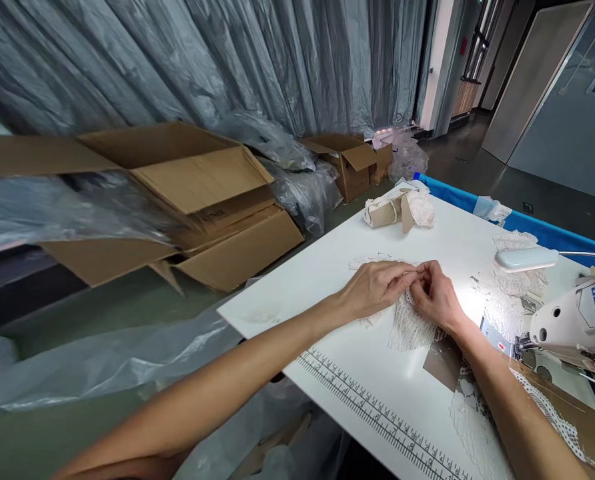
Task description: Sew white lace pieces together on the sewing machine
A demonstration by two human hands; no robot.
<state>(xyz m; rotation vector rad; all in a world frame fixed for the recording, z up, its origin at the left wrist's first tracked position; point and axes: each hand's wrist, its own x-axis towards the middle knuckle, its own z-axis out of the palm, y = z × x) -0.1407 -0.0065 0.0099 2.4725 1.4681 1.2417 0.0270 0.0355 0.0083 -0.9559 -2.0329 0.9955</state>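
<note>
My left hand [380, 287] and my right hand [435, 293] meet fingertip to fingertip above the white sewing table [277, 320]. Both are closed in a pinch on a piece of white lace fabric [407, 327], which hangs down from the fingers onto the tabletop. More lace lies flat behind my left hand. Beneath my right wrist is a brown-grey card [445, 363]. A white sewing machine [572, 320] marked JUKI stands to the right, with lace [505, 317] spread beside its needle area.
A lace bundle with card [400, 210] sits at the table's far corner. A lamp [526, 259] hangs over the right side. A printed ruler [377, 417] runs along the near edge. Open cardboard boxes [202, 180] and plastic sheeting [297, 180] are on the floor at left.
</note>
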